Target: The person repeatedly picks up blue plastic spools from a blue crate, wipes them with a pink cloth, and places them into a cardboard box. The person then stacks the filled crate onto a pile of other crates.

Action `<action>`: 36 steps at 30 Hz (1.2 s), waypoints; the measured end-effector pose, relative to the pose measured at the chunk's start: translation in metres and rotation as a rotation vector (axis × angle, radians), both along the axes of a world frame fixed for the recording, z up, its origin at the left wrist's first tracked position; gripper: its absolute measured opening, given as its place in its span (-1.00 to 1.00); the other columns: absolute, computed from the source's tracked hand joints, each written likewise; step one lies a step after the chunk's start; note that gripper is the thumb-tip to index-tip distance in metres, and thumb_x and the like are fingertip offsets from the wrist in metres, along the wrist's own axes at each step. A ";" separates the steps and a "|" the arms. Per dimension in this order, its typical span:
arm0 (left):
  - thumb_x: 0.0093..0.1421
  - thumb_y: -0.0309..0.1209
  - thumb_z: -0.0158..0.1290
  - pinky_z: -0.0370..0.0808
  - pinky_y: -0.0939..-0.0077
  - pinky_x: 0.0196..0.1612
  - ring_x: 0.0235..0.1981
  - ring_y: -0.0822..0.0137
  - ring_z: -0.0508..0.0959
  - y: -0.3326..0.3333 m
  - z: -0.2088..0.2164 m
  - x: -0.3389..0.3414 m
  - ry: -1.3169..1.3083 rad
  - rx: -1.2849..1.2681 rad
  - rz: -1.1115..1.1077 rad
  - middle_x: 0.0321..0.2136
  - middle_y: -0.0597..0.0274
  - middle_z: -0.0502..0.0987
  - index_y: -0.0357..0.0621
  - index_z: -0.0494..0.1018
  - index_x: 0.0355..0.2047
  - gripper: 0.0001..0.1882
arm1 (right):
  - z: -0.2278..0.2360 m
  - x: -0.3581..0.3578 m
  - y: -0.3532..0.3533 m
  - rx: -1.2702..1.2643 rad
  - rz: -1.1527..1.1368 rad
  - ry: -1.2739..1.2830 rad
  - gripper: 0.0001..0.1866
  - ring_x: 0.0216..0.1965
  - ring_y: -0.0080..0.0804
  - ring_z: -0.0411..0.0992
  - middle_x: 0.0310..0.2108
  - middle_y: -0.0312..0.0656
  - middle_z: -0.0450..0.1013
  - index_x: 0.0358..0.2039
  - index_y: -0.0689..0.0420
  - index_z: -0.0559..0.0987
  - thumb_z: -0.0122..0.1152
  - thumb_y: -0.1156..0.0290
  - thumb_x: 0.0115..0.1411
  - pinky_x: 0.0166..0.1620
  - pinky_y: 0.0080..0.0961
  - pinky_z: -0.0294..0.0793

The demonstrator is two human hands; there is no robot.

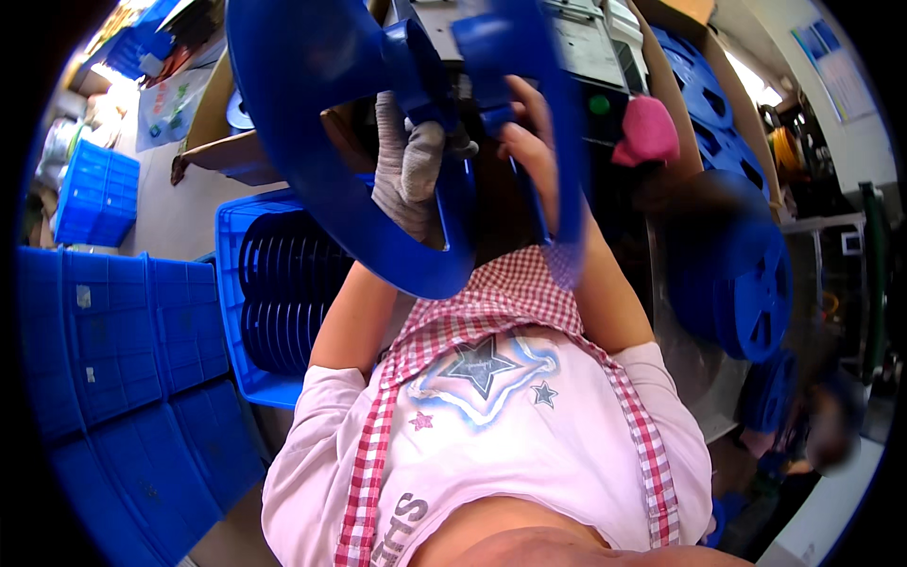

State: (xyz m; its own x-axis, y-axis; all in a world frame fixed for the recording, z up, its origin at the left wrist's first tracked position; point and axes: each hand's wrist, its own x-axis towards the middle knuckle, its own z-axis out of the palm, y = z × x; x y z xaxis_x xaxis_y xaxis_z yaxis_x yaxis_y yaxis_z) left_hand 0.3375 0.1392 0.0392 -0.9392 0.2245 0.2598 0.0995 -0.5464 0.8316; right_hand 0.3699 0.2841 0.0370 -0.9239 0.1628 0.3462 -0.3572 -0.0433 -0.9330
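Observation:
Two large blue plastic reel halves are held up side by side in front of my chest, with their hub parts facing each other and a gap showing between the hubs. My left hand [408, 175], in a pale knitted glove, has its fingers closed at the hub of the left reel half [293, 156]. My bare right hand [537, 142] grips the right reel half [564, 123] near its hub; the flange covers part of that hand. The upper edges of both flanges run out of view.
Left of me, a blue crate [227, 312] holds dark slotted discs in rows, beside stacked blue crates [132, 359]. On the right, a cardboard box [666, 85] holds blue reels, near a stack of reels [756, 293]. A pink object [649, 130] lies by the machine ahead.

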 end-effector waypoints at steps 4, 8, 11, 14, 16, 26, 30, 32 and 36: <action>0.27 -0.17 0.04 0.51 0.48 -0.13 -0.24 0.40 0.50 0.011 -0.023 0.008 0.000 -0.099 -0.068 -0.21 0.24 0.46 -0.02 -0.05 0.33 -0.27 | -0.010 0.006 0.002 0.109 -0.081 0.052 -0.40 -0.29 -0.50 0.33 -0.32 -0.25 0.24 0.18 0.09 0.36 0.14 0.12 0.15 -0.20 -0.59 0.36; 0.26 -0.19 0.05 0.50 0.50 -0.10 -0.18 0.40 0.50 0.013 -0.042 0.002 0.125 -0.284 -0.147 -0.16 0.23 0.45 0.00 -0.05 0.33 -0.27 | -0.012 0.018 0.003 0.092 -0.149 0.065 -0.40 -0.30 -0.53 0.34 -0.34 -0.26 0.25 0.18 0.12 0.36 0.14 0.13 0.16 -0.20 -0.59 0.36; 0.26 -0.21 0.06 0.50 0.51 -0.07 -0.14 0.40 0.50 0.019 -0.049 -0.001 0.201 -0.382 -0.167 -0.12 0.23 0.44 0.02 -0.05 0.33 -0.27 | -0.016 0.019 0.008 0.089 -0.161 0.072 -0.41 -0.29 -0.56 0.34 -0.32 -0.28 0.28 0.18 0.13 0.36 0.13 0.16 0.17 -0.17 -0.61 0.35; 0.25 -0.20 0.07 0.49 0.50 -0.02 -0.08 0.38 0.49 0.026 -0.036 0.004 0.345 -0.293 -0.094 -0.06 0.23 0.42 0.07 -0.06 0.34 -0.25 | -0.019 0.017 0.011 0.084 -0.138 0.099 -0.42 -0.26 -0.56 0.34 -0.29 -0.28 0.32 0.18 0.13 0.36 0.12 0.18 0.18 -0.14 -0.61 0.35; 0.24 -0.14 0.08 0.47 0.44 0.05 -0.03 0.34 0.49 0.024 -0.032 0.008 0.290 -0.201 -0.159 -0.01 0.21 0.40 0.13 -0.10 0.35 -0.21 | -0.017 0.017 0.011 0.071 -0.129 0.092 -0.43 -0.26 -0.57 0.35 -0.30 -0.28 0.34 0.19 0.13 0.35 0.11 0.21 0.18 -0.12 -0.62 0.35; 0.20 -0.02 0.08 0.48 0.38 0.06 0.00 0.29 0.49 0.024 -0.038 0.003 0.312 -0.219 -0.180 -0.01 0.13 0.42 0.18 -0.15 0.36 -0.14 | -0.022 0.017 0.011 0.008 -0.087 0.061 -0.43 -0.28 -0.59 0.36 -0.33 -0.30 0.38 0.19 0.15 0.33 0.10 0.23 0.20 -0.13 -0.64 0.35; 0.27 -0.23 0.04 0.52 0.48 -0.01 -0.06 0.35 0.51 0.035 -0.056 -0.003 0.259 -0.127 -0.209 -0.08 0.24 0.43 0.13 0.01 0.29 -0.35 | -0.032 0.013 0.015 0.086 -0.148 0.091 -0.40 -0.28 -0.56 0.32 -0.32 -0.28 0.32 0.18 0.14 0.35 0.13 0.16 0.16 -0.14 -0.61 0.33; 0.28 -0.26 0.04 0.54 0.51 -0.05 -0.12 0.37 0.52 0.032 -0.081 -0.015 0.356 -0.327 -0.165 -0.12 0.26 0.45 0.08 0.03 0.27 -0.38 | -0.036 0.013 0.017 0.132 -0.164 0.078 -0.40 -0.29 -0.55 0.31 -0.32 -0.27 0.30 0.18 0.14 0.35 0.13 0.15 0.16 -0.15 -0.60 0.33; 0.27 -0.30 0.05 0.54 0.57 -0.15 -0.23 0.41 0.53 0.030 -0.089 -0.017 0.210 -0.333 -0.246 -0.22 0.26 0.48 -0.05 0.11 0.20 -0.46 | -0.037 0.016 0.017 0.137 -0.169 0.090 -0.39 -0.30 -0.55 0.31 -0.32 -0.26 0.28 0.19 0.12 0.35 0.14 0.14 0.16 -0.19 -0.60 0.34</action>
State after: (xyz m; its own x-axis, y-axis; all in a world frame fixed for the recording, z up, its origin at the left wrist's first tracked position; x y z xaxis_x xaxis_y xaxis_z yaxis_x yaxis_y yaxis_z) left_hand 0.3200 0.1694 -0.0500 -0.7822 0.5378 0.3146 0.1853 -0.2812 0.9416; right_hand 0.3864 0.3008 0.0001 -0.8518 0.2586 0.4555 -0.4306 0.1495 -0.8901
